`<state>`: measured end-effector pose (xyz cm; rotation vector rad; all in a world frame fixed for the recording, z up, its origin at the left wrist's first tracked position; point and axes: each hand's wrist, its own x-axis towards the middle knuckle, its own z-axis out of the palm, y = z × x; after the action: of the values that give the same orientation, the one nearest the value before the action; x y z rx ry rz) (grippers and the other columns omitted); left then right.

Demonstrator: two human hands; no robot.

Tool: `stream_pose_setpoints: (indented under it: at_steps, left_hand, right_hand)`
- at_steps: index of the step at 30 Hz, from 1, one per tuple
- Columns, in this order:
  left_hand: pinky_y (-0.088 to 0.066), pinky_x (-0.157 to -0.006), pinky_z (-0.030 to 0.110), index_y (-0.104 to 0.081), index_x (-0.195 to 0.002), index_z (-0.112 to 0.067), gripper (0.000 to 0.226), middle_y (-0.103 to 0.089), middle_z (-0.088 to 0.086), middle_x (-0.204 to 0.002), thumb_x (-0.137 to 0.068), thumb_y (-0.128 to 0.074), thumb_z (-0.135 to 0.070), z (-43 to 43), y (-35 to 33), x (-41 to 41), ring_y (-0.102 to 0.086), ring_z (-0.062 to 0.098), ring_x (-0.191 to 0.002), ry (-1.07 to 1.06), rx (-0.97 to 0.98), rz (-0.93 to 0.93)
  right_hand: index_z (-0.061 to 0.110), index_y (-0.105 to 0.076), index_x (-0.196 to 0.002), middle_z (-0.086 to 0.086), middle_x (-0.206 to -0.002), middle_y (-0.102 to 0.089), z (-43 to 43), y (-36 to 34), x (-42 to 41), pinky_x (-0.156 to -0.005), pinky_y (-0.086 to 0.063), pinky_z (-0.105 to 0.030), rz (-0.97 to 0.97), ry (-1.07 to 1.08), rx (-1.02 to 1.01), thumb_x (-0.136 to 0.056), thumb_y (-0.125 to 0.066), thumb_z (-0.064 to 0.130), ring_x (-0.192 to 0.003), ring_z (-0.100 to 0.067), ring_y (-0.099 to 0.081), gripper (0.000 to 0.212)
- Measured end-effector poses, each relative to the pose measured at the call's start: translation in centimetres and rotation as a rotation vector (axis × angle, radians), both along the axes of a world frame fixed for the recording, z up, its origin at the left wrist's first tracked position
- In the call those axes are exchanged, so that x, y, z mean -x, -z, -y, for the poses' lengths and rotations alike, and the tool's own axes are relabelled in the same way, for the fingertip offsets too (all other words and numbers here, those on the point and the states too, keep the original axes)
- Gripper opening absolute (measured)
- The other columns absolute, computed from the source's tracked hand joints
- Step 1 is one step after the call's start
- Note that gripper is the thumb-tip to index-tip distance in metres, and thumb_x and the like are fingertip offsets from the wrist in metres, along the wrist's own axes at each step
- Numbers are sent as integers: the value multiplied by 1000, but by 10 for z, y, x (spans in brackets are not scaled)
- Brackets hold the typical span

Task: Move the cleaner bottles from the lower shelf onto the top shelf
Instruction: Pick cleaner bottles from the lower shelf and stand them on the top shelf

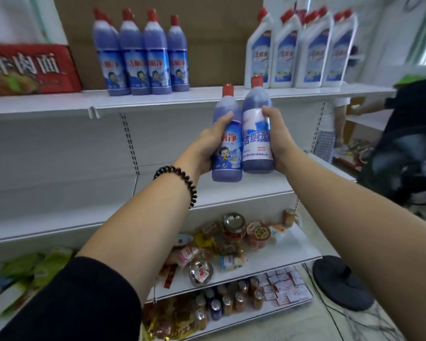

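Note:
My left hand grips a blue cleaner bottle with a red cap and a cartoon label. My right hand grips a second blue cleaner bottle with a white label. Both bottles stand upright, side by side and touching, just below the front edge of the top shelf. Several blue red-capped bottles stand on the top shelf at the left. Several white red-capped bottles stand at its right, with a gap between the two groups.
A red noodle carton sits far left on the top shelf. The shelf below is bare. Lower shelves hold jars and snack packs and small bottles. A person stands at the right; a black round base is on the floor.

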<state>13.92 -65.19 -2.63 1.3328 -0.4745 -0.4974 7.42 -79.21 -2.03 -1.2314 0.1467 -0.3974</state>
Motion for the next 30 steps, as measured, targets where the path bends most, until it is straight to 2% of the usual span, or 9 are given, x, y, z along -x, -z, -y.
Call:
stream_pose_setpoints:
  at_steps: [3,5,7,10,12,17,23,26,30]
  left_hand:
    - [-55,-97,53,-62,-127,-5,69,-73,19,-115,-91,-56,-63,-1,-25,2,-71,35,-104,-62,13,58]
    - [-56,-96,52,-63,-125,-8,65,-74,17,-113,-92,-57,-63,-6,-42,5,-71,34,-106,-63,33,115]
    - [-57,-94,49,-64,-122,-10,59,-74,15,-112,-93,-56,-60,-13,-59,8,-72,32,-105,-53,66,158]
    - [-57,-94,48,-67,-114,-12,49,-76,14,-109,-95,-58,-56,-25,-79,10,-73,31,-102,-61,112,218]
    - [-57,-95,48,-68,-112,-13,46,-76,13,-109,-96,-58,-54,-33,-90,9,-73,30,-102,-72,137,250]
    - [-56,-95,52,-67,-119,-10,49,-75,15,-112,-94,-61,-52,-57,-104,0,-72,33,-104,-157,170,305]
    - [-59,-89,51,-64,-127,-6,52,-73,18,-114,-89,-72,-41,-77,-114,-26,-72,35,-102,-209,170,373]
    - [-60,-87,49,-64,-127,-7,52,-74,17,-112,-88,-74,-40,-81,-122,-45,-73,35,-100,-279,181,382]
    - [-60,-86,49,-64,-125,-11,65,-75,14,-108,-75,-78,-51,-86,-133,-77,-74,32,-97,-404,209,392]
  right_hand:
    - [7,-61,-124,-17,-103,-71,-5,-23,3,-80,-59,-41,70,4,16,-84,-59,49,-82,-29,-71,59]
    - [6,-61,-124,-15,-101,-72,-9,-37,5,-78,-61,-41,112,-2,24,-95,-53,44,-81,-28,-72,48]
    - [6,-60,-125,-15,-102,-73,-11,-49,2,-80,-61,-42,155,4,53,-98,-53,40,-84,-27,-73,45]
    - [2,-56,-132,-24,-115,-69,-22,-64,-1,-91,-57,-53,240,13,106,-97,-56,38,-100,-38,-70,51]
    - [3,-59,-127,-29,-122,-65,-31,-73,-5,-97,-51,-60,291,0,146,-91,-60,41,-110,-44,-66,52]
    - [4,-59,-122,-30,-120,-65,-53,-92,-20,-95,-51,-63,359,-47,256,-77,-73,50,-108,-45,-66,66]
    - [1,-49,-133,-24,-119,-67,-72,-104,-49,-89,-57,-56,357,-82,314,-70,-81,48,-101,-36,-71,85]
    - [5,-49,-128,-18,-115,-69,-75,-112,-67,-85,-60,-46,368,-79,318,-77,-76,44,-97,-31,-73,70]
    - [9,-49,-120,-12,-103,-68,-73,-124,-100,-75,-60,-35,395,-70,348,-86,-71,38,-85,-22,-72,50]
